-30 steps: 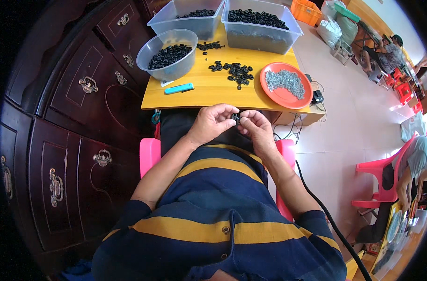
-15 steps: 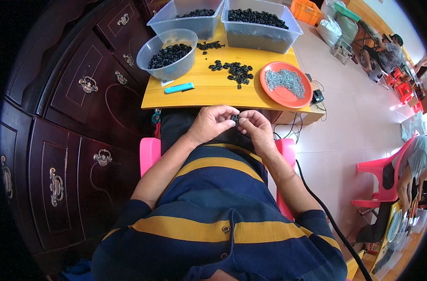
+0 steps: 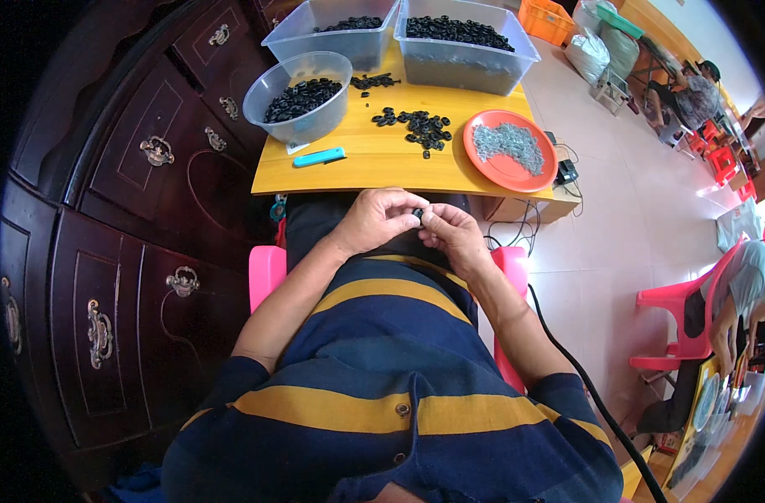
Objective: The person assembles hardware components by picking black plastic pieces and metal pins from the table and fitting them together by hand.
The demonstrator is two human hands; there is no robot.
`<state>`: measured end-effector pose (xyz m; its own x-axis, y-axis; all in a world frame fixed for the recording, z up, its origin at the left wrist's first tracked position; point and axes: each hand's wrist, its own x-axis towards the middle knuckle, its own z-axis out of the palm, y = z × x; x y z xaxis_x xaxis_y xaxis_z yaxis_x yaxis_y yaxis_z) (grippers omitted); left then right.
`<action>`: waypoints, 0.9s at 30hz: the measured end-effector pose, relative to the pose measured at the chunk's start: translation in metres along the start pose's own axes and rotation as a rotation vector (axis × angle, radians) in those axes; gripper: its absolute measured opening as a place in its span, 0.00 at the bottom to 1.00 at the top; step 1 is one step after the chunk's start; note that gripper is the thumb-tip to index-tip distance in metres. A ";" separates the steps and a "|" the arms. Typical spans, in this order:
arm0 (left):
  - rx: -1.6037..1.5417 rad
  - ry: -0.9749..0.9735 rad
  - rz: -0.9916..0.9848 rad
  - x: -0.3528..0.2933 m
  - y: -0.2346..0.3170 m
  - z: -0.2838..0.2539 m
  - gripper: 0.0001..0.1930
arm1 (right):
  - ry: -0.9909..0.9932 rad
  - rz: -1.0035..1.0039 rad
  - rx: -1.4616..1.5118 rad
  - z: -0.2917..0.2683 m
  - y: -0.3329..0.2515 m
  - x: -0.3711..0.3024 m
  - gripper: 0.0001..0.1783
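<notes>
Above my lap, just off the near edge of the yellow table [image 3: 357, 176], both hands meet at one small black plastic piece [image 3: 418, 215]. My left hand [image 3: 376, 220] pinches it between thumb and fingers. From the other side, my right hand [image 3: 454, 235] closes thumb and forefinger on it, covering most of it. Similar small black parts [image 3: 424, 127] lie in a loose pile on the table. Right of them, an orange-red plate [image 3: 484, 170] carries many small silvery metal pieces [image 3: 510, 144]. A blue-handled cutter [image 3: 319, 158] rests near the left front.
A round clear tub [image 3: 256, 105] and two clear bins [image 3: 458, 74] of black parts stand at the back. More black pieces [image 3: 374, 81] lie between them. Dark drawers [image 3: 147, 168] close in the left side. Pink chair arms [image 3: 267, 277] flank me; people sit at right.
My right fingers have closed further over the small black piece, so less of it shows. The left hand has hardly moved.
</notes>
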<state>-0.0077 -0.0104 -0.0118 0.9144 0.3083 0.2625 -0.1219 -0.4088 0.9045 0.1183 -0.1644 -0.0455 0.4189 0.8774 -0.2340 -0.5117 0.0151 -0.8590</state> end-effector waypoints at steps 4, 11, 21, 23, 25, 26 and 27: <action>0.053 -0.032 0.011 0.002 0.005 -0.002 0.11 | 0.006 0.042 -0.007 0.000 -0.001 0.000 0.08; 0.232 0.002 0.072 0.001 0.017 0.006 0.17 | -0.022 0.100 0.047 0.000 0.000 0.001 0.08; 0.220 -0.012 0.050 0.002 0.007 0.003 0.13 | -0.037 0.102 0.009 -0.002 0.002 0.003 0.08; 0.198 -0.015 0.050 0.001 0.005 0.003 0.13 | -0.042 0.116 0.022 -0.002 0.002 0.002 0.08; 0.173 -0.017 0.049 0.001 0.003 0.001 0.13 | -0.044 0.132 0.033 -0.002 0.001 0.000 0.08; 0.140 -0.025 0.025 0.000 0.002 0.000 0.13 | -0.060 0.130 0.034 -0.003 0.000 0.000 0.07; 0.108 -0.032 0.000 0.000 0.001 -0.002 0.12 | -0.075 0.129 0.035 -0.003 -0.001 -0.001 0.07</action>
<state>-0.0084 -0.0094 -0.0106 0.9264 0.2811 0.2503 -0.0814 -0.4997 0.8624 0.1203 -0.1667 -0.0456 0.2914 0.9065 -0.3056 -0.5840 -0.0845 -0.8074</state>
